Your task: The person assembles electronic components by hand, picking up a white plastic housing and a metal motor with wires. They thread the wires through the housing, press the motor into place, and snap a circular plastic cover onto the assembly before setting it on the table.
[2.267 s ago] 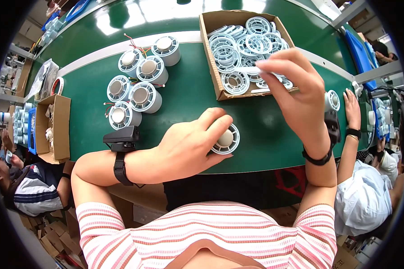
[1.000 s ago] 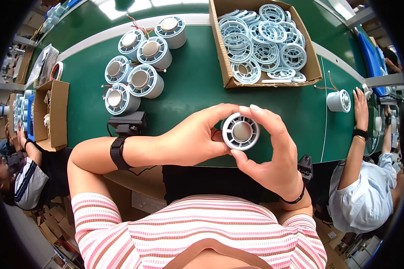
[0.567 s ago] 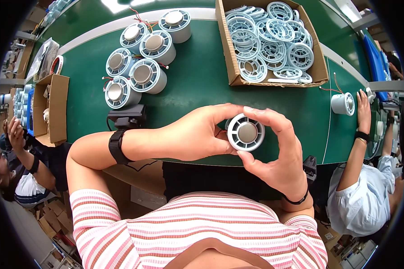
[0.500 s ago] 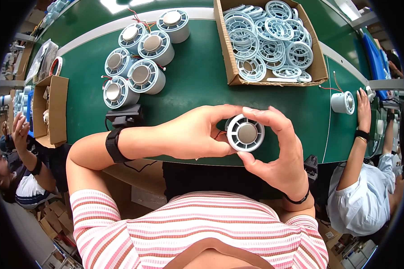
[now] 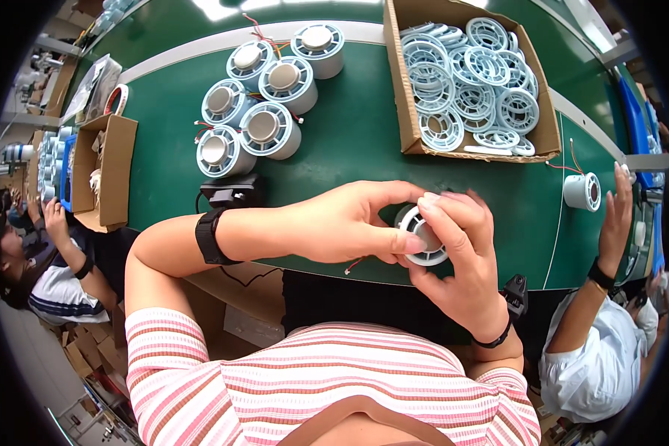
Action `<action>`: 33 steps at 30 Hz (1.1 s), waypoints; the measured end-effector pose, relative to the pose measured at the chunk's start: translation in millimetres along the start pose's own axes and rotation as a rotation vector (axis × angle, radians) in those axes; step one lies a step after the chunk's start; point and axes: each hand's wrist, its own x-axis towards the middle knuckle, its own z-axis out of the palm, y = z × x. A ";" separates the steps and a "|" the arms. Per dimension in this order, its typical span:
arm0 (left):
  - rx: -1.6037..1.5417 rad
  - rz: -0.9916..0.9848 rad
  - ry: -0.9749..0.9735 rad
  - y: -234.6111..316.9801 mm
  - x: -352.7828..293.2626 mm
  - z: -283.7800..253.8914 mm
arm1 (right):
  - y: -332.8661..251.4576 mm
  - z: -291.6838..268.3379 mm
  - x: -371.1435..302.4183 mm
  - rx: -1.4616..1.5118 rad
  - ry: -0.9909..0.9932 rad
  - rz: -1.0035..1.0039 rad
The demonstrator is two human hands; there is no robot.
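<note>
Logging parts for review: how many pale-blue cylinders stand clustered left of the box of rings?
6: a far pair, a middle pair, a near pair; none seems hidden.

Both hands are on one round slotted unit (image 5: 431, 239) right at the near edge of the table (image 5: 349, 141). Left hand (image 5: 353, 223) has it gripped with the thumb across the front face, right hand (image 5: 457, 238) is curled around the other side. There's a little wire (image 5: 354, 264) poking out below. Further left, six pale blue cylinders (image 5: 282, 88) with silver caps sit bunched up, wires sprouting. Up top there's a cardboard box (image 5: 398, 89) full of pale blue rings (image 5: 487, 67), and a lone wired cylinder (image 5: 581, 192) near a co-worker's hand (image 5: 615, 212) on the right.
</note>
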 end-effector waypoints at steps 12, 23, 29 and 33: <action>2.190 0.215 0.986 43.4 -65.0 -6.5 | 36.8 -75.4 -9.7 -0.775 0.152 0.214; 2.060 0.313 0.789 38.2 -59.6 -2.5 | 68.5 -128.3 35.5 -0.799 0.329 0.245; 1.845 0.467 0.502 31.8 -27.1 23.2 | 98.9 -107.8 90.7 -0.916 0.248 -0.123; 1.654 0.606 0.379 10.8 -8.8 21.2 | 97.3 -106.5 93.3 -0.889 0.245 -0.118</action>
